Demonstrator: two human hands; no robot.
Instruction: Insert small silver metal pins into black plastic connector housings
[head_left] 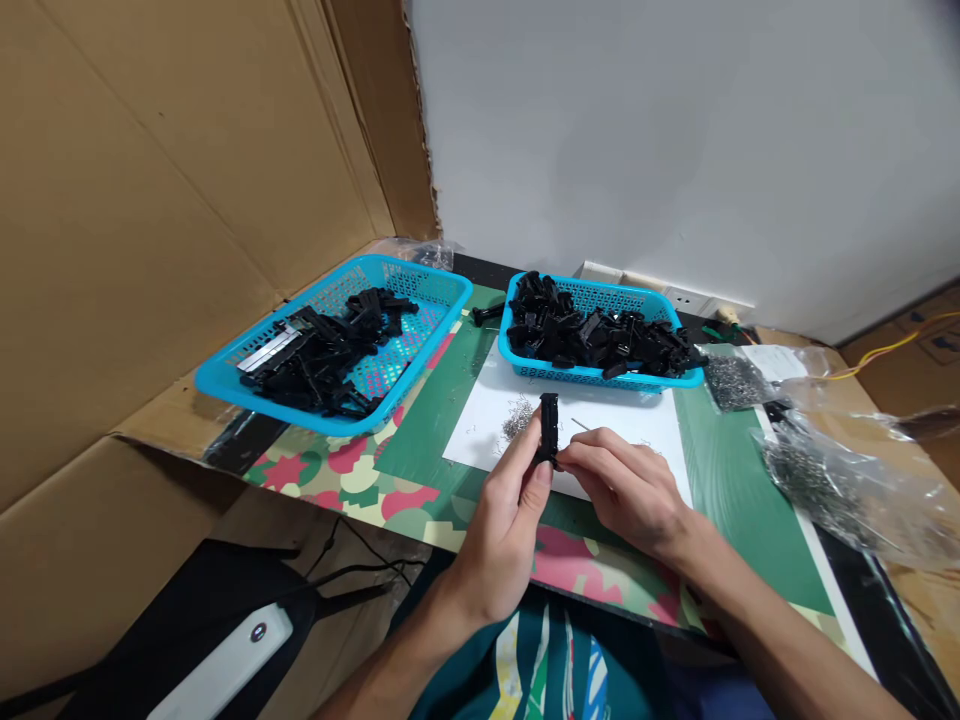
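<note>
My left hand [510,510] grips a narrow black plastic part [549,422] between thumb and fingers, holding it upright above the table. At the lower end of that part, my right hand [626,485] has its fingertips pinched together; whatever sits between them is too small to make out. Below my hands lies a white paper sheet [480,408]. A small heap of thin metal pieces [519,418] rests on the sheet, left of the black part. A slim metal rod [580,425] shows just beyond my right fingers.
Two blue baskets hold black plastic parts: a left basket [334,425] and a right basket [585,377]. Clear bags of small metal pieces [806,480] lie at the right edge. Cardboard [187,150] walls the left side; a power strip [686,300] runs along the back wall.
</note>
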